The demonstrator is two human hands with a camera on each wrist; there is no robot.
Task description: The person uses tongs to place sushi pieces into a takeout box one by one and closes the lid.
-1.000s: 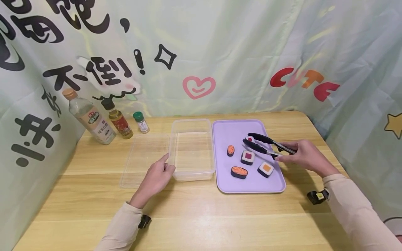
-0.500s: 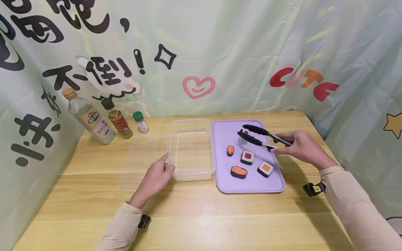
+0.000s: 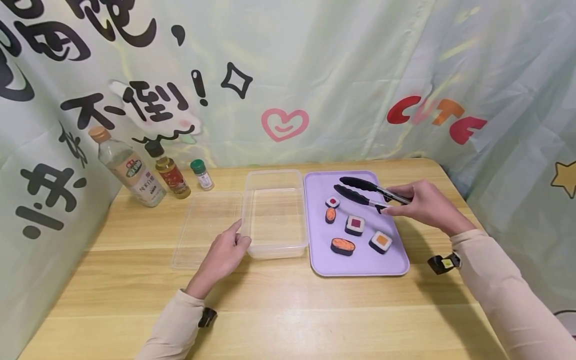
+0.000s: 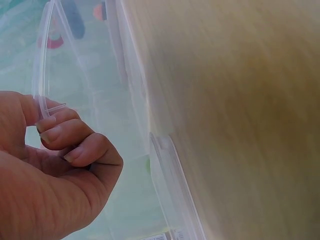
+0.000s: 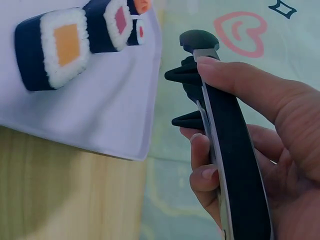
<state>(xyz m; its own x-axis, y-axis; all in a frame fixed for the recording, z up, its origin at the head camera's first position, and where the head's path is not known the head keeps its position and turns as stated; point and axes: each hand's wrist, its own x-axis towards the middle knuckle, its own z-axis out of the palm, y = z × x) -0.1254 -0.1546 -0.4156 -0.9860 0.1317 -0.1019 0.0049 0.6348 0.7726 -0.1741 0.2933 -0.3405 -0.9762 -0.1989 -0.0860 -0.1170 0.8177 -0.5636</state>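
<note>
My left hand [image 3: 226,252] pinches the near-left rim of a clear plastic container [image 3: 277,248]. In the left wrist view its edge runs between thumb and fingers [image 4: 80,142]. My right hand [image 3: 423,205] holds black-tipped metal tongs [image 3: 360,186] over the back of the purple tray [image 3: 360,269]. Their tips are spread, with nothing between them. Below and left of the tips lies a small red-centred sushi roll [image 3: 332,202], behind a small orange-topped sushi [image 3: 330,215]. Also on the tray are a purple-centred roll [image 3: 355,225], an orange-centred roll [image 3: 380,242] and a longer orange-topped sushi [image 3: 343,246].
A clear lid [image 3: 193,235] lies flat left of the container. At the back left stand a large clear bottle [image 3: 132,172], a smaller oil-coloured bottle [image 3: 171,175] and a green-capped shaker [image 3: 202,175]. A printed curtain [image 3: 342,100] hangs behind the wooden table [image 3: 288,315].
My right hand has moved the tongs left and back. The small red-centred roll, earlier between their tips, now lies farther left, apart from them. My left hand has stayed still.
</note>
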